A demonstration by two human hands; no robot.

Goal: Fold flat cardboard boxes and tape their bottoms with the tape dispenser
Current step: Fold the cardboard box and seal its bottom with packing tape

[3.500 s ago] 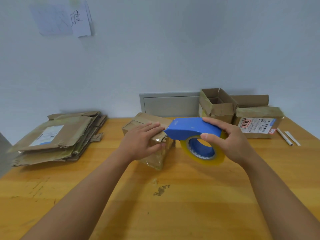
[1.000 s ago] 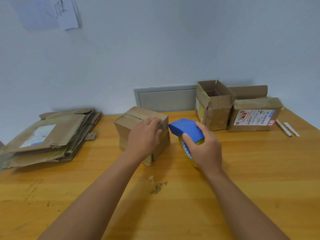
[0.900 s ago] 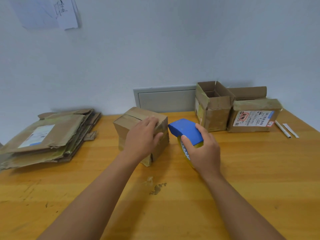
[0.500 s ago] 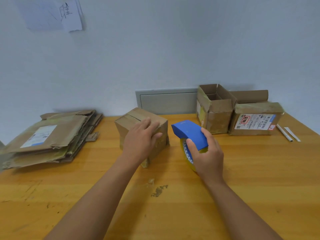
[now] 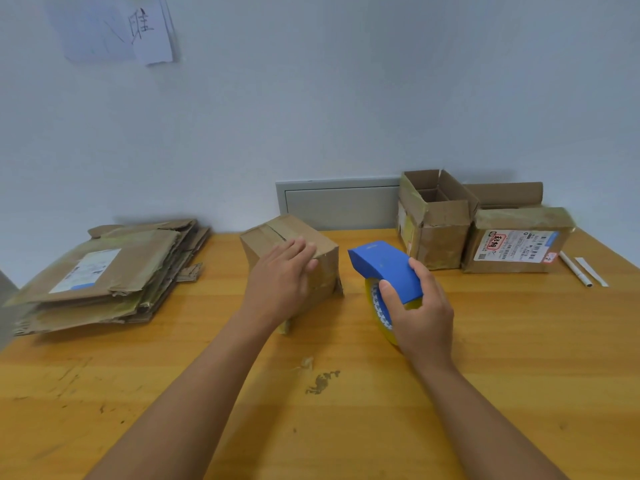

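A: What lay at the far left of the wooden table (image 5: 519, 358)?

B: A stack of flattened cardboard boxes (image 5: 104, 271), with a white label on the top one. Above it, sheets of paper (image 5: 117, 29) hung on the wall.

A: And in the middle?

B: A folded cardboard box (image 5: 273, 237) stood on the table. The left hand (image 5: 280, 282) rested on top of it, fingers straight and flat, its grip released, simply pressing.

A: The tape dispenser?

B: The blue tape dispenser (image 5: 384, 268) sat just beside the box on its right, apart from it. The right hand (image 5: 422, 313) had its grip clenched round it, thumb on the near side, fingers over the top. The yellowish tape roll (image 5: 377, 306) showed beneath.

A: Further right?

B: An open cardboard box (image 5: 436, 223) stood by the wall, touching a labelled cardboard box (image 5: 516, 240), with two white sticks (image 5: 581, 271) lying near the edge.
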